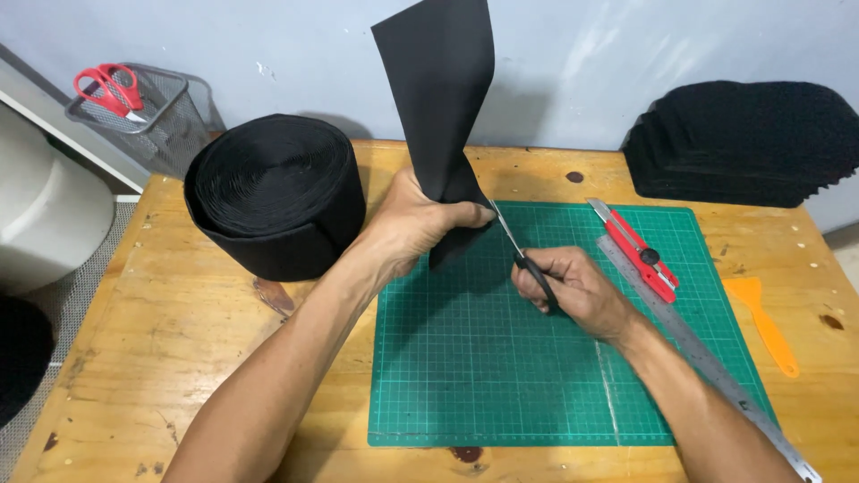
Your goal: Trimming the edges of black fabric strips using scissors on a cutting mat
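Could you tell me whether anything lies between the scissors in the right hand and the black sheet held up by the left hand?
Nothing visible does. The scissors in the right hand point straight at the lower edge of the black sheet, which the left hand grips above the green cutting mat.

A matt black sheet (pixel 436 89), soft and felt-like, is gripped in the left hand (pixel 413 222). In the right hand (pixel 573 288), scissors (pixel 523 255) with bright metal blades and glossy black plastic handles are held. Beneath both hands a green cutting mat (pixel 537 394) of smooth, matt rubbery material is spread over a wooden table (pixel 179 358) with worn, knotted, lightly glossy boards. Left of the left hand a roll (pixel 273 192) of the same dull black cloth is seen. Right of the right hand lie a brushed steel ruler (pixel 698 349), a red plastic utility knife (pixel 637 248) and an orange plastic scraper (pixel 762 322).
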